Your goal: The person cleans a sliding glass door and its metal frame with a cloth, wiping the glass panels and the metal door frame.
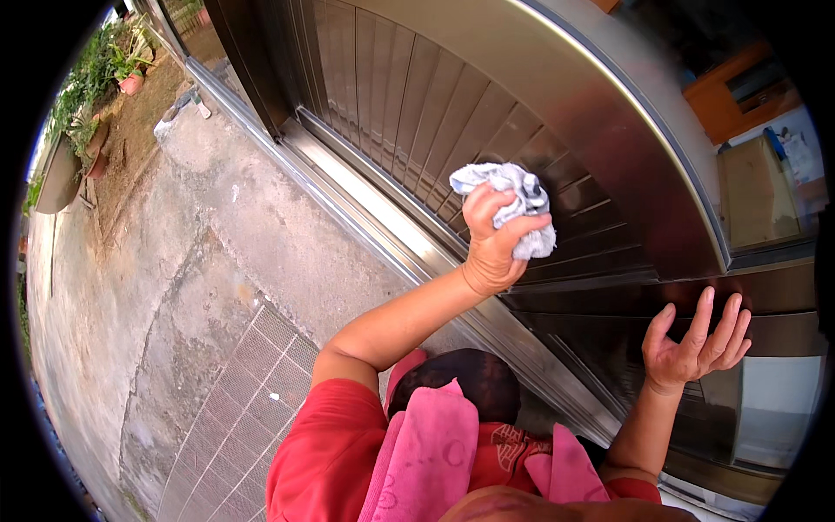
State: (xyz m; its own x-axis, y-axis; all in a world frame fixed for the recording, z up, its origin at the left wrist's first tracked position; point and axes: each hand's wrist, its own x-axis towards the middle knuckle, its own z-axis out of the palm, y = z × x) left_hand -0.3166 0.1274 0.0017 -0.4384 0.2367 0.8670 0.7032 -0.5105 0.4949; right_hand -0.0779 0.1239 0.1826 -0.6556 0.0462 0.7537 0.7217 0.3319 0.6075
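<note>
My left hand (pixel 492 238) grips a crumpled white and grey cloth (pixel 512 199) at the lower ribbed panel of a dark metal door (pixel 417 98). Fingers and thumb curl around the cloth, which looks pressed to the panel, though its contact side is hidden. On the right, my right hand (pixel 695 342) is spread with nothing in it, beside the dark frame near the door's edge. Whether its fingertips touch the frame is hard to tell. A pink towel (pixel 430 444) hangs around the neck over a red shirt.
A shiny metal sill track (pixel 365 205) runs diagonally below the door. Outside lie a concrete floor (pixel 261 228) and a metal mesh grate (pixel 241 404). A brush (pixel 201 106) rests at the upper left, near potted plants (pixel 130 81). Behind glass stands orange wooden furniture (pixel 711 98).
</note>
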